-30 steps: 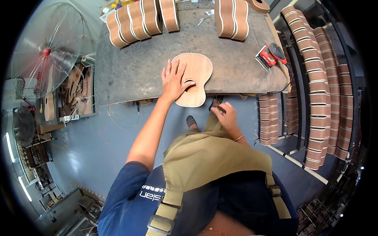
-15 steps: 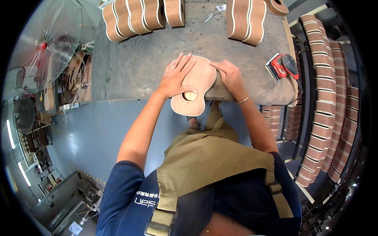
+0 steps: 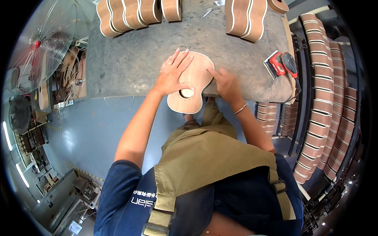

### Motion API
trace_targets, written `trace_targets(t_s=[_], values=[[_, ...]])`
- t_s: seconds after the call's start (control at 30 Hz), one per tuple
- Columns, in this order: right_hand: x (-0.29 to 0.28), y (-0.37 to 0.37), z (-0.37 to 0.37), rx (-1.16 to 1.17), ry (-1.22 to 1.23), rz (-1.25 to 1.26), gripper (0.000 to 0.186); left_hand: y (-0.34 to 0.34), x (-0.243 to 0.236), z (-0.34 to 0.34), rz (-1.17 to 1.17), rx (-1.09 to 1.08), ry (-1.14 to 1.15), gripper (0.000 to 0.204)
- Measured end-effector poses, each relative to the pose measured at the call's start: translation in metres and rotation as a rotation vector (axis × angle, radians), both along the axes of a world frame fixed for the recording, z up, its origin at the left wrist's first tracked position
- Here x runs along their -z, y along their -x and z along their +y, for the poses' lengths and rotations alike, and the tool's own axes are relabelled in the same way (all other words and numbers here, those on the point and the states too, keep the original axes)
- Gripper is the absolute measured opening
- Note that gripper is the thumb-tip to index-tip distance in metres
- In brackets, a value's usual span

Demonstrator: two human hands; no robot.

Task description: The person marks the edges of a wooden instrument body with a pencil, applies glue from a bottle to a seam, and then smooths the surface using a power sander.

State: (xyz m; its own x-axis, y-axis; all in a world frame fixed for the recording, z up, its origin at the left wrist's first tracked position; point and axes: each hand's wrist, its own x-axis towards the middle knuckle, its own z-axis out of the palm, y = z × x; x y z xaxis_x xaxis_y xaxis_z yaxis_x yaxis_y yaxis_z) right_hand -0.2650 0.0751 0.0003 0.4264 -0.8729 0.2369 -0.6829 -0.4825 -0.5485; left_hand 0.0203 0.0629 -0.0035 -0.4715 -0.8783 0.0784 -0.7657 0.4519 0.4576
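A pale wooden ukulele body (image 3: pixel 197 65) with white edging lies top up on the grey workbench (image 3: pixel 130 74), its smaller end jutting past the front edge toward me. My left hand (image 3: pixel 171 74) rests flat on the left of its face, fingers spread and thumb beside the round soundhole (image 3: pixel 186 93). At the body's right edge is my right hand (image 3: pixel 225 82), its index fingertip touching the rim of the top. The other fingers are curled and blurred; whatever may be inside them is hidden.
Several ukulele bodies (image 3: pixel 130 15) stand in a row at the back left, more (image 3: pixel 246 17) at the back right. A red sander (image 3: pixel 280 64) sits on the bench's right side. Racks of stacked bodies (image 3: pixel 315 98) rise at the right; a large fan (image 3: pixel 38 44) is at the left.
My right hand has moved slightly down along the body's right edge, its fingertip now on the rim farther toward me. The left hand keeps its place on the body. The whole view has shifted a little.
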Motion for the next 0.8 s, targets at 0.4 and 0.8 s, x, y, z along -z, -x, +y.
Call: trace_targets(t_s=[0.4,0.8], values=[[-0.003,-0.043,0.073,0.03,-0.012,-0.149,0.048,-0.001,0.003,0.0,0.01,0.001,0.0,0.129],[-0.003,-0.021,0.088,-0.223,-0.066,-0.078,0.04,-0.006,0.008,-0.005,0.002,0.079,-0.002,0.128]])
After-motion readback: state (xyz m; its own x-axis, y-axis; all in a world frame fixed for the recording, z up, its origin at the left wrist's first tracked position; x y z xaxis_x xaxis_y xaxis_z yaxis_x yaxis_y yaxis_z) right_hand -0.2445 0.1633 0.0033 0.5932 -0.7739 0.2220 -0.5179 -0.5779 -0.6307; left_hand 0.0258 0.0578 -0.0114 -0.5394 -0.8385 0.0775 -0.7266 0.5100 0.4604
